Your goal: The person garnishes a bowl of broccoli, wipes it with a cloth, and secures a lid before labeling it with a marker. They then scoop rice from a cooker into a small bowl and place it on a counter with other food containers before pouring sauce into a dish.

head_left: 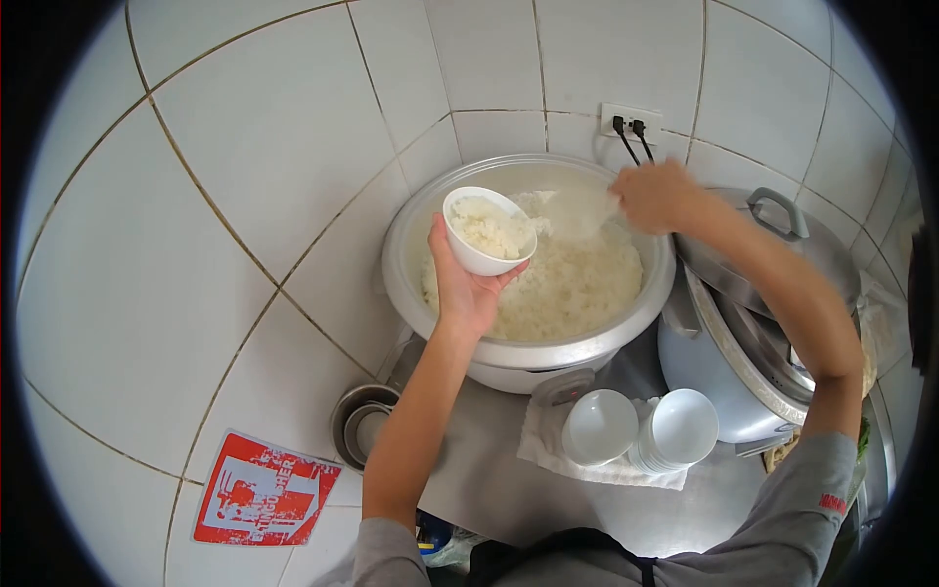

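Observation:
My left hand [468, 296] cups a small white bowl [479, 262] from below and tilts it over the large rice cooker [401, 284]. Cooked rice [489, 227] partly fills that bowl. Above the cooker's right rim, my right hand [657, 198] is closed and a little blurred. It grips what looks like a pale rice paddle [579, 213], whose smeared blade carries rice close to the bowl's right edge. More cooked rice [562, 293] covers the inside of the cooker, which has no lid on.
Two stacks of white bowls [600, 428] [683, 427] stand on a cloth [536, 440] on the metal counter [489, 470]. A second cooker [694, 367] with a tilted metal lid [729, 245] is at right. Metal pots [344, 416] sit at left. Plugs fill a wall outlet [631, 122].

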